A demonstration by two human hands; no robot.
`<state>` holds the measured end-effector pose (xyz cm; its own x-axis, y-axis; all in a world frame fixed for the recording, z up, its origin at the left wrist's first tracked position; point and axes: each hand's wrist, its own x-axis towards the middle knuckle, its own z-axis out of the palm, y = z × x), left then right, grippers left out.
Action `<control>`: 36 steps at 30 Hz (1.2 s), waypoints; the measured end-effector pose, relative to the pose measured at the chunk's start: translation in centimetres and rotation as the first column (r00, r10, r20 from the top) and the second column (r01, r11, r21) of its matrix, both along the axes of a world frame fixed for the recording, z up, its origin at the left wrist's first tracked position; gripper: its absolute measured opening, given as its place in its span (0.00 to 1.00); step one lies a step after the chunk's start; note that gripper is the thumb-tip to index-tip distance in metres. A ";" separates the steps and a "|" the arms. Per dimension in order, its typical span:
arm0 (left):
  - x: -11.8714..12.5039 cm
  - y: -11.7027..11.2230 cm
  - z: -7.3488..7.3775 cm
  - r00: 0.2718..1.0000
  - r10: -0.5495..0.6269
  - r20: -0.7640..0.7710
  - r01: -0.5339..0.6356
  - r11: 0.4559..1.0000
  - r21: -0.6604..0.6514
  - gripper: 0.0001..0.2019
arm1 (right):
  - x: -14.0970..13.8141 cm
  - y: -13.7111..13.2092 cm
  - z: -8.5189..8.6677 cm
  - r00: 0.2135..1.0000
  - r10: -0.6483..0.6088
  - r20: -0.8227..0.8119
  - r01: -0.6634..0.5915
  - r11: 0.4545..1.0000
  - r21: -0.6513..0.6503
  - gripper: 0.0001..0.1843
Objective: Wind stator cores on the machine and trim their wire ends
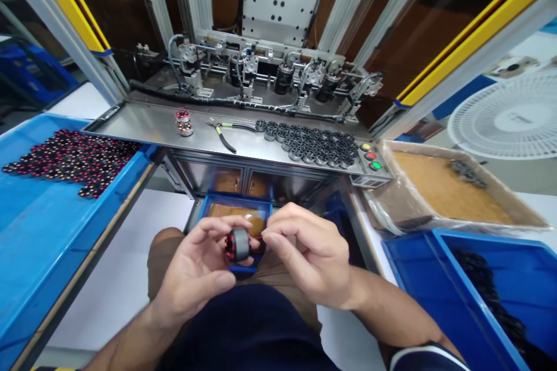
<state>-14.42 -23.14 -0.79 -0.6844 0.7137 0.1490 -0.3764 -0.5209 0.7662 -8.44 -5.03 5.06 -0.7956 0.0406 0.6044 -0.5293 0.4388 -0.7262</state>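
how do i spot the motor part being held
Find the steel worktop, then look below it to the left hand. It holds the motor part, a short cylinder with a smooth grey band and red showing on its left side. Unlike the red-and-black parts massed in the blue tray, it is held.

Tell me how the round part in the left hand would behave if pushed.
The round part would probably roll on edge, since its grey band is circular. It is likely stiff, as that band looks metallic. Its smooth-looking surface may slip in the left hand.
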 end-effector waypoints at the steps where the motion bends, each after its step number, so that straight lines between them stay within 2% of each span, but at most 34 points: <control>1: -0.1 0.1 0.1 0.999 0.044 -0.003 -0.044 0.999 0.027 0.17 | 0.0 0.0 -0.1 1.000 0.010 -0.004 -0.010 1.000 -0.017 0.07; 3: -0.3 0.5 0.2 0.996 0.079 0.033 -0.081 0.995 0.051 0.15 | -0.1 0.1 -0.2 0.998 0.060 -0.028 -0.061 0.998 -0.030 0.06; 4: -0.5 0.8 0.2 0.997 0.043 0.067 -0.046 0.998 0.037 0.14 | -0.2 0.2 -0.2 0.995 0.095 -0.042 -0.096 0.995 -0.029 0.05; 5: -0.6 1.0 0.1 0.993 -0.043 0.110 0.042 0.999 0.010 0.16 | -0.2 0.3 -0.2 0.990 0.130 -0.052 -0.132 0.991 -0.024 0.05; 6: -0.8 1.3 0.1 0.971 -0.173 0.163 0.178 0.984 -0.012 0.19 | -0.2 0.4 -0.3 0.986 0.156 -0.061 -0.157 0.987 -0.018 0.05; 8: -0.9 1.4 -0.2 0.851 -0.461 0.251 0.477 0.879 -0.003 0.29 | -0.2 0.6 -0.3 0.981 0.181 -0.071 -0.181 0.983 -0.002 0.05; 9: -0.9 1.4 -0.4 0.792 -0.551 0.263 0.568 0.823 0.013 0.31 | -0.2 0.7 -0.3 0.981 0.179 -0.073 -0.179 0.984 0.007 0.05; 10: -0.9 1.3 -0.5 0.767 -0.587 0.258 0.604 0.797 0.020 0.29 | -0.2 0.9 -0.3 0.982 0.170 -0.080 -0.169 0.985 0.017 0.05; 11: -0.8 1.1 -0.5 0.782 -0.574 0.243 0.589 0.808 0.010 0.26 | -0.2 0.9 -0.3 0.983 0.159 -0.089 -0.157 0.987 0.026 0.05; 12: -0.7 0.9 -0.5 0.824 -0.522 0.221 0.538 0.843 -0.015 0.22 | -0.1 1.0 -0.3 0.985 0.144 -0.096 -0.141 0.989 0.031 0.04; 14: -0.4 0.6 -0.4 0.920 -0.362 0.152 0.375 0.924 -0.069 0.14 | -0.1 1.0 -0.3 0.990 0.100 -0.102 -0.097 0.995 0.030 0.04; 16: -0.1 0.5 -0.4 0.980 -0.191 0.052 0.195 0.977 -0.086 0.16 | 0.0 0.8 -0.3 0.995 0.045 -0.094 -0.044 0.999 0.013 0.04; 19: 0.4 0.7 -0.4 0.995 0.047 -0.091 -0.052 0.997 -0.049 0.23 | -0.1 0.5 -0.3 0.996 0.012 -0.086 -0.015 0.999 -0.038 0.06; 21: 0.6 0.9 -0.4 0.978 0.147 -0.147 -0.150 0.989 -0.010 0.25 | -0.2 0.4 -0.3 0.996 0.037 -0.087 -0.042 0.997 -0.062 0.06; 25: 0.4 1.3 -0.4 0.953 0.205 -0.223 -0.209 0.978 0.006 0.25 | -0.4 0.3 -0.5 0.993 0.079 -0.089 -0.082 0.996 -0.035 0.05; 29: -0.2 1.2 -0.8 0.962 0.150 -0.227 -0.164 0.985 -0.044 0.16 | -0.4 0.3 -0.7 0.989 0.070 -0.128 -0.069 0.998 0.015 0.05; 32: -0.5 1.1 -1.0 0.961 0.154 -0.229 -0.173 0.983 -0.063 0.13 | -0.1 -0.1 -0.8 0.990 0.023 -0.141 -0.019 0.999 0.031 0.05; 34: -0.6 0.9 -1.0 0.950 0.197 -0.242 -0.214 0.976 -0.047 0.14 | 0.3 -0.7 -0.9 0.994 -0.048 -0.097 0.046 0.999 -0.026 0.06; 36: -0.9 0.8 -1.0 0.943 0.228 -0.242 -0.243 0.970 -0.030 0.14 | 0.6 -1.5 -1.0 0.996 -0.087 0.032 0.091 0.985 -0.147 0.05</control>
